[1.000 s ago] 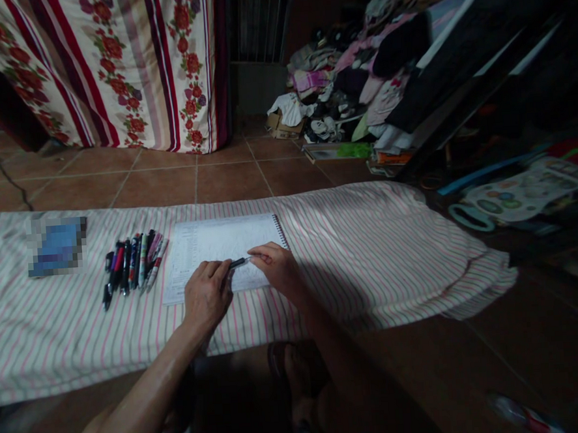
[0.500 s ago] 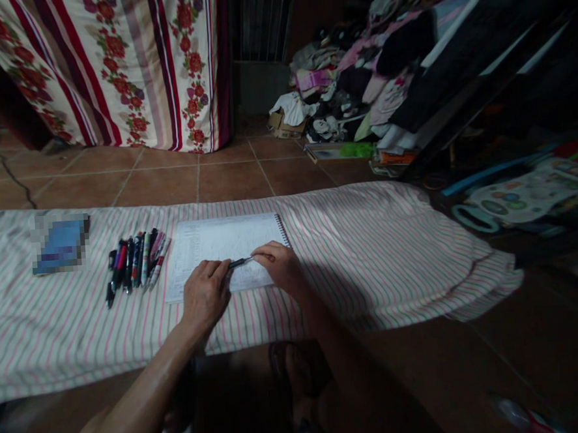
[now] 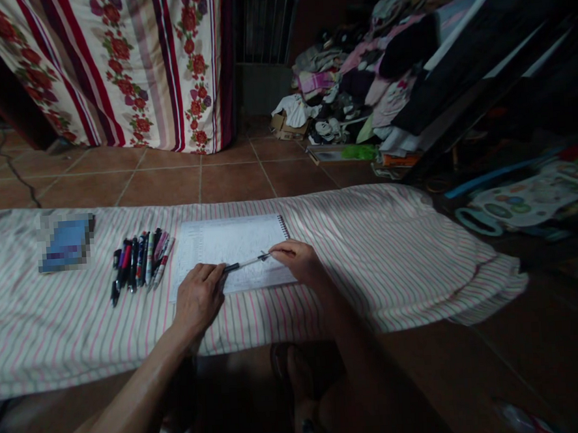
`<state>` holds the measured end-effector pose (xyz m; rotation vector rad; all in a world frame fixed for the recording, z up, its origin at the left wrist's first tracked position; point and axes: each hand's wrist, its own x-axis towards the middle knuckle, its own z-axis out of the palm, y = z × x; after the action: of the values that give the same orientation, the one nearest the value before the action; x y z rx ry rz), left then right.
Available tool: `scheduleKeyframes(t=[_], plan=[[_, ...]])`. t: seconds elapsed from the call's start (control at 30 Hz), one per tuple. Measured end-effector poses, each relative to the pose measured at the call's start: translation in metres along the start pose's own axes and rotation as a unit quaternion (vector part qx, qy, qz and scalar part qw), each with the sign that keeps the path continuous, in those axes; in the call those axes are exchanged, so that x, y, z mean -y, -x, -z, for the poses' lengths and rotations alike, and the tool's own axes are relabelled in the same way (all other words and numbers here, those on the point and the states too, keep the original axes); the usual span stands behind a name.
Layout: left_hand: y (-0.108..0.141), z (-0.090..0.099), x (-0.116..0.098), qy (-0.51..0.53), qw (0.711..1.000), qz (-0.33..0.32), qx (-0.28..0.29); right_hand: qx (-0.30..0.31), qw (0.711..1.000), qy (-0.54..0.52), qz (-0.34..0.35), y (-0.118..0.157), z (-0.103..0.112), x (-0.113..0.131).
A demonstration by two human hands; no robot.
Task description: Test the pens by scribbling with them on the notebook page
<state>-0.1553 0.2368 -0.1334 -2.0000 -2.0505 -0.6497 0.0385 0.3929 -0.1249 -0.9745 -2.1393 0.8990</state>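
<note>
Left hand [image 3: 199, 299], right hand [image 3: 299, 261] apart, both pinching pen [image 3: 249, 262] | notebook [image 3: 236, 236] beneath, near edge part-hidden | loose pens [image 3: 138, 261] left | striped cloth [image 3: 370, 257] below

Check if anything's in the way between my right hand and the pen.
Nothing visible is: your right hand already grips one end of the pen, and your left hand holds the other. The notebook lies beneath, and the other pens are off to the left.
</note>
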Motion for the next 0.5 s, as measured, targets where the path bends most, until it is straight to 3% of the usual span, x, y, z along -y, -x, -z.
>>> scheduleKeyframes(t=[0.3, 0.5], plan=[[0.002, 0.004, 0.013, 0.005, 1.000, 0.019, -0.016, -0.008, 0.999, -0.018, -0.043, 0.000, 0.022, -0.010], [0.005, 0.006, 0.020, -0.014, 0.999, 0.031, -0.024, -0.066, 0.995, -0.023, -0.070, 0.001, 0.020, -0.013]])
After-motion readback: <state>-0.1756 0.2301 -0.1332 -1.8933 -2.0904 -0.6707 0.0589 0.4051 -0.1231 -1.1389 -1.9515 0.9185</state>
